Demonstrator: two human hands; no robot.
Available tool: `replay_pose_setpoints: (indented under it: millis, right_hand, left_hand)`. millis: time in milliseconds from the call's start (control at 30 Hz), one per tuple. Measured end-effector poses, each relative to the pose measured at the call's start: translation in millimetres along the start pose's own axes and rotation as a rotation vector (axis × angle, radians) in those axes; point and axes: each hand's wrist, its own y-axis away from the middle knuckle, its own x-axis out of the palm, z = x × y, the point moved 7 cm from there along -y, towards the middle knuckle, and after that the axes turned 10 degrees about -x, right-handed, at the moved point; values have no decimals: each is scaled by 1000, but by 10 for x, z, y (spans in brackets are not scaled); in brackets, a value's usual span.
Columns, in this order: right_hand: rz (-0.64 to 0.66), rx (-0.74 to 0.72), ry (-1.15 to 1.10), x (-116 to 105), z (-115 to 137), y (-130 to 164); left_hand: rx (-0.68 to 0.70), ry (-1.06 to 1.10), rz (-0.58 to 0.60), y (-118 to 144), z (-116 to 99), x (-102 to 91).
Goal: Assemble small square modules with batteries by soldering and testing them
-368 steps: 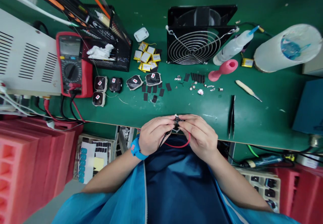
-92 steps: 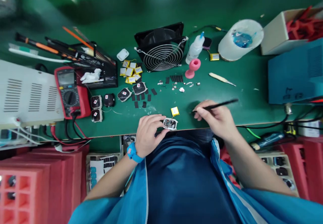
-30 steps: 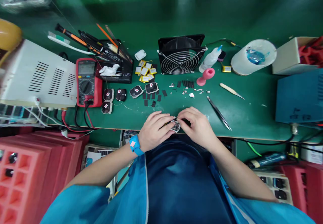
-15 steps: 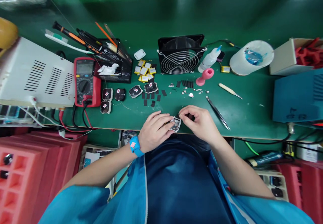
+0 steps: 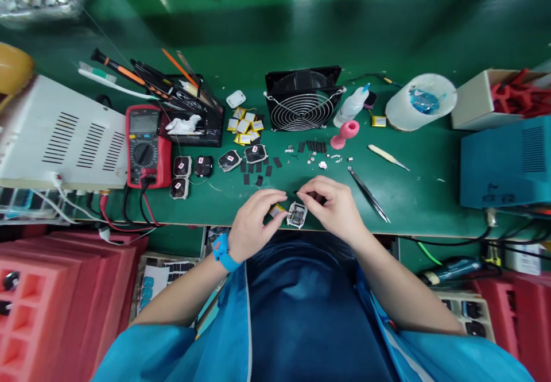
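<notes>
An open watch case (image 5: 297, 215) with its circuit board exposed rests at the bench's front edge, between my hands. Just left of it, my left hand (image 5: 253, 221) curls around a small yellow-edged battery (image 5: 276, 209), which sits between thumb and fingers. My right hand (image 5: 329, 204) is at the case's upper right, thumb and forefinger pinched on a small black piece (image 5: 295, 193). Its exact shape is too small to make out. A blue band (image 5: 224, 252) circles my left wrist.
Tweezers (image 5: 369, 195) and a pale-handled pointed tool (image 5: 388, 157) lie to the right. Beyond my hands are black pads (image 5: 259, 181), piled batteries (image 5: 244, 126), watch cases (image 5: 229, 161) and a fan (image 5: 303, 99). A red multimeter (image 5: 148, 146) stands left.
My left hand has moved off the case to the left, and the battery now shows under its fingers. The case's inside is uncovered. My right hand has shifted slightly left.
</notes>
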Motion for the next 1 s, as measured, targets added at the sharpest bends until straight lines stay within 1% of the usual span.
replay_pose_setpoints:
  millis: [67, 133, 233, 433, 533, 633, 767, 1000]
  right_hand:
    - [23, -41, -51, 34, 45, -20]
    - [38, -64, -88, 60, 76, -30]
    - [28, -72, -109, 62, 91, -30]
    - [16, -48, -131, 29, 56, 5]
    - [18, -39, -158, 3, 35, 22]
    - [-12, -23, -183, -60, -7, 57]
    - [-63, 2, -187, -156, -80, 155]
    - [-79, -38, -160, -191, -73, 281]
  left_hand:
    - [-17, 18, 2, -92, 3, -56]
    - [13, 34, 18, -180, -23, -86]
    - [60, 33, 31, -272, -61, -99]
    - [76, 36, 55, -322, -78, -69]
    - [100, -2, 60, -343, -106, -79]
    - [119, -60, 25, -383, -118, -131]
    - [113, -142, -58, -436, -65, -210]
    - [173, -325, -157, -480, 36, -208]
